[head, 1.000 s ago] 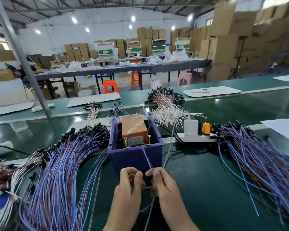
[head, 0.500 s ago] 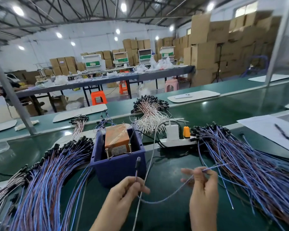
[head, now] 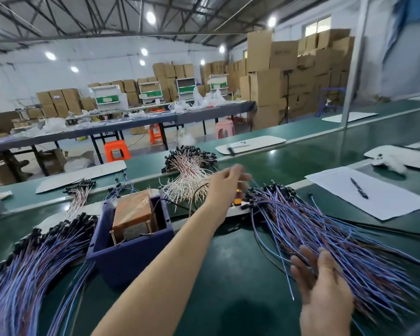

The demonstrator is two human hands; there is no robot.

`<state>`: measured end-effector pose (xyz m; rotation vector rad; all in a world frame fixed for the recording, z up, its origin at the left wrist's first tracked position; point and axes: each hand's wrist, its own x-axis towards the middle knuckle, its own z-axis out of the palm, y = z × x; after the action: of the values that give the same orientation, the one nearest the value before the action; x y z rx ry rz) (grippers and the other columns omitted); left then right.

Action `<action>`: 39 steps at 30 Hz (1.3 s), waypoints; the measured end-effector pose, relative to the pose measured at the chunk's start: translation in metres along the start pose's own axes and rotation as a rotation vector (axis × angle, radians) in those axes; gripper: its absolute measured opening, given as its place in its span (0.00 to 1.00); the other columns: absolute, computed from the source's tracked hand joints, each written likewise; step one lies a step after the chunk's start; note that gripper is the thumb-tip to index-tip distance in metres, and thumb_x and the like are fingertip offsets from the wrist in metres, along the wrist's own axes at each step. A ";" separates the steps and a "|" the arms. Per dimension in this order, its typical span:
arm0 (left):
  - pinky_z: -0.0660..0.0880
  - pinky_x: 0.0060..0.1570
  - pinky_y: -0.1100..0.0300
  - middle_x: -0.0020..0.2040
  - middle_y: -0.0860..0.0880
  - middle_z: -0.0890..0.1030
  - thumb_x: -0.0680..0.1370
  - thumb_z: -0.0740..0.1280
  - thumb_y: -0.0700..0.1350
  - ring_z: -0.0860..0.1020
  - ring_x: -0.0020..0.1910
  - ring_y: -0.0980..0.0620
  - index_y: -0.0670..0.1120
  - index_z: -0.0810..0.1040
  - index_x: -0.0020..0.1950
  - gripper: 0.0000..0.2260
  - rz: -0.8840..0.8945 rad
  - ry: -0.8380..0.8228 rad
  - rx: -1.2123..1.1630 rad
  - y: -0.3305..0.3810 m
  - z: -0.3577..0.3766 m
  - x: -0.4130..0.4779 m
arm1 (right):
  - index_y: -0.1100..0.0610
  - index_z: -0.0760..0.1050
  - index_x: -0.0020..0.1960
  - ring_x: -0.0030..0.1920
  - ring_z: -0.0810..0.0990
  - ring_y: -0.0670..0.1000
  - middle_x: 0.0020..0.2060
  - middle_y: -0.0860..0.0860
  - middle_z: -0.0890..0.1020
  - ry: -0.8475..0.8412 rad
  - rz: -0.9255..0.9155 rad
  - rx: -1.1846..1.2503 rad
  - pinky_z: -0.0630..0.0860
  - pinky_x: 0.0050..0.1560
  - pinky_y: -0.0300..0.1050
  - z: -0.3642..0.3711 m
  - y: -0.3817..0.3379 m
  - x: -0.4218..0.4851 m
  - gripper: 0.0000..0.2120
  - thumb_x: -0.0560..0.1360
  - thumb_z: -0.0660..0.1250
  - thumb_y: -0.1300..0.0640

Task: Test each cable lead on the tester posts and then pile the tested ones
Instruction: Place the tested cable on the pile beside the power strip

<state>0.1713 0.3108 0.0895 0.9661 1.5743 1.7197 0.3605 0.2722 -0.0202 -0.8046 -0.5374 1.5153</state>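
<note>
The tester [head: 134,214], an orange-brown box with two metal posts [head: 113,237], sits in a dark blue bin [head: 131,260] at centre left. My left hand [head: 228,183] reaches far right over the black plug ends of the right pile of blue-and-red cable leads [head: 325,234]. Its blurred fingers are curled, and a thin blue cable lead [head: 256,185] runs from their tips into the pile. My right hand [head: 323,287] lies with spread, straight fingers on the pile's bare wire ends. A second big pile of leads [head: 34,275] fans out left of the bin.
A bundle of white-and-red leads [head: 187,175] lies behind the bin. A power strip with an orange plug [head: 237,204] shows under my left wrist. A sheet of paper [head: 386,202] with a pen [head: 359,187] lies at the right. White trays sit on the green conveyor beyond.
Both hands left the tester front. My left hand swung the lead's plug end across to the right pile. My right hand let go of the wire ends and now rests open on the pile.
</note>
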 end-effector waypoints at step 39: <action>0.73 0.39 0.58 0.43 0.48 0.81 0.85 0.60 0.48 0.76 0.36 0.53 0.44 0.79 0.51 0.11 -0.158 0.602 1.208 -0.030 -0.380 -0.126 | 0.41 0.74 0.56 0.37 0.81 0.42 0.35 0.37 0.79 -1.150 -0.617 -1.239 0.76 0.40 0.38 0.101 0.140 -0.087 0.07 0.83 0.59 0.50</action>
<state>-0.0779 0.0008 0.0351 0.7618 3.1123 0.8388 0.1906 0.1835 -0.0439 -0.4351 -2.4588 0.7914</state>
